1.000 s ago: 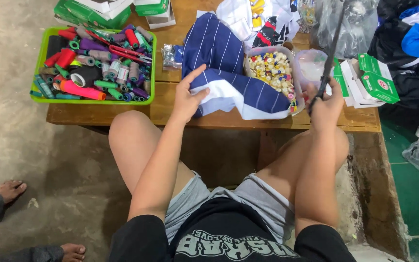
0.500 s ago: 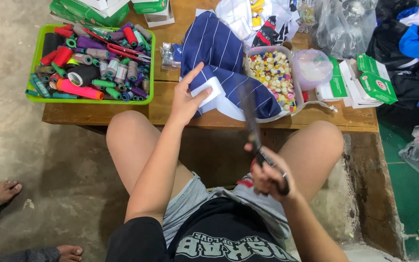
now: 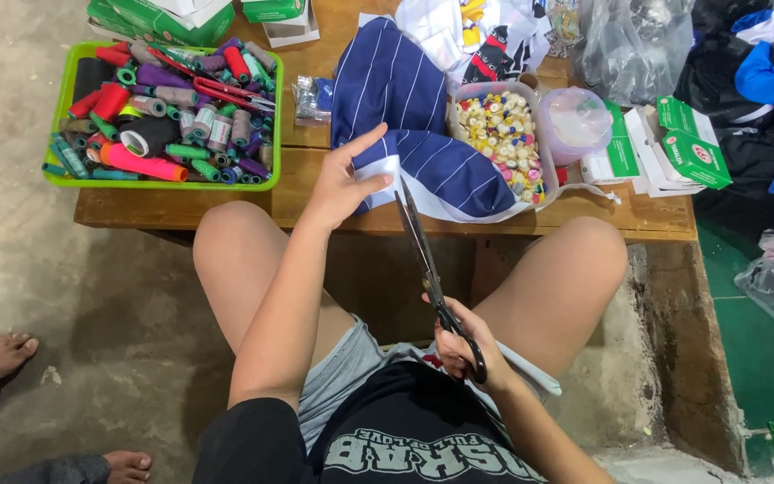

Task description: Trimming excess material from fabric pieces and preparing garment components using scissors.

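Striped navy cloth (image 3: pixel 414 116) lies beside the button tub (image 3: pixel 503 134); left hand (image 3: pixel 342 184) pinches its white edge, right hand (image 3: pixel 463 350) grips scissors (image 3: pixel 423 255).

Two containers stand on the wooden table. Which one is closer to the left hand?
The clear tub of buttons, beside the striped cloth which the left hand holds. The green tray of thread spools stands farther away, at the table's other end.

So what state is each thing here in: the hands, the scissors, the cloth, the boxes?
Left hand: pinching the cloth's white edge.
Right hand: gripping the scissors' handles.
Scissors: blades almost shut, tips at the cloth.
Striped cloth: folded, lying on the table.
Green tray: full of thread spools.
Button box: open, full.
Round lid: off, beside the box.
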